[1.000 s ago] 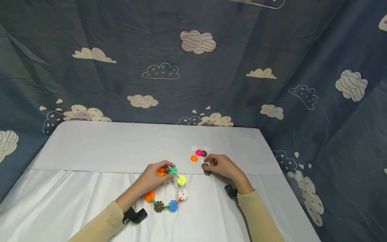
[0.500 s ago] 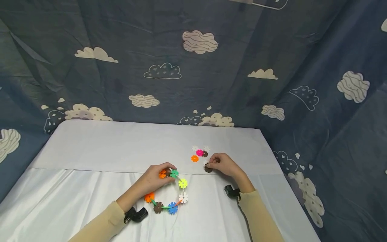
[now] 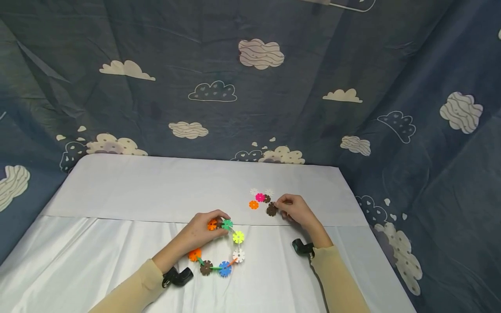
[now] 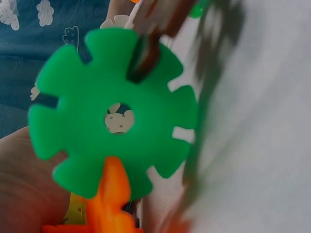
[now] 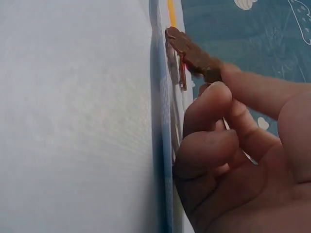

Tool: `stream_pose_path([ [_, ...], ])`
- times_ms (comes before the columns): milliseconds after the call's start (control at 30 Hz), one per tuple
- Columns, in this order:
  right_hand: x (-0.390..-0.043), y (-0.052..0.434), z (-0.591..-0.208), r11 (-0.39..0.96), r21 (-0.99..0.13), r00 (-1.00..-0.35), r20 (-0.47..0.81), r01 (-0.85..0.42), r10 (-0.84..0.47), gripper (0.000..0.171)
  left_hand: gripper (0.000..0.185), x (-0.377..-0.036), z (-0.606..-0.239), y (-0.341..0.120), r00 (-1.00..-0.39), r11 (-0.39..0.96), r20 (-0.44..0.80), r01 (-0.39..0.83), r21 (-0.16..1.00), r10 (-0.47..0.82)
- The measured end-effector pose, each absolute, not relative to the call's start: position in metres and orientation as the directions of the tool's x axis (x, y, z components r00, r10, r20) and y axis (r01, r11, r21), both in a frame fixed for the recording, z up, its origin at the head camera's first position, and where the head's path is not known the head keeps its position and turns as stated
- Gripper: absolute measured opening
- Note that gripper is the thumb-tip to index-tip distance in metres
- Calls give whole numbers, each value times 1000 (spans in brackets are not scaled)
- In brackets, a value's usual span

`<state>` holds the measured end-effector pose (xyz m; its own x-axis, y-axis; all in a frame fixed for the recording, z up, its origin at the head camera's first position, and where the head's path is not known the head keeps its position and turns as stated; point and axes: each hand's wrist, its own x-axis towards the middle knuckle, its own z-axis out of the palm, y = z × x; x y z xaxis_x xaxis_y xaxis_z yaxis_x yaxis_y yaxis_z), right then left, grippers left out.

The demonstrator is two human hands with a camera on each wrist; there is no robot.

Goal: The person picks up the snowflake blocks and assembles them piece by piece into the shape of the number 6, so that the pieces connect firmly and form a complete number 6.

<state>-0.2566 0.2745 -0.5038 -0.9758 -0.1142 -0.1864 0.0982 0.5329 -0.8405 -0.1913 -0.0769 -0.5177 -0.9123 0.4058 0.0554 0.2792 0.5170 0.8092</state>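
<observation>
From my station, I judge the joining well along: the curved chain of snowflake discs (image 3: 225, 269) lies on the desk (image 3: 156, 187), though the left hand (image 3: 198, 230) hides whether it closes. Orange (image 3: 253, 204) and pink (image 3: 260, 198) discs lie beyond, outside the chain. I see the left hand gripping the chain's far side; the right hand (image 3: 298, 211), fingers curled, pinches a brown snowflake disc (image 3: 271, 211).

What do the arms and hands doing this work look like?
They're a person's: the left hand and right hand are ungloved. The left sleeve and right sleeve are plain beige. The left wrist device and right wrist device are small and black.
</observation>
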Motion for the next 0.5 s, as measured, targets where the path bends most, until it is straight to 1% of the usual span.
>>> stream_pose_path([
  [167, -258, 275, -504, 462, -881, -982, -162, 101, -94, 21, 33, -192, -518, -77, -913, 514, 64, 283, 810, 402],
  [333, -259, 273, -501, 404, -912, -988, -122, 76, -91, 31, 32, -192, -518, -77, -913, 509, 67, 285, 812, 403],
  [500, -254, 263, -494, 396, -915, -991, -119, 82, -68, 26, 30, -191, -518, -77, -910, 511, 70, 291, 809, 409],
])
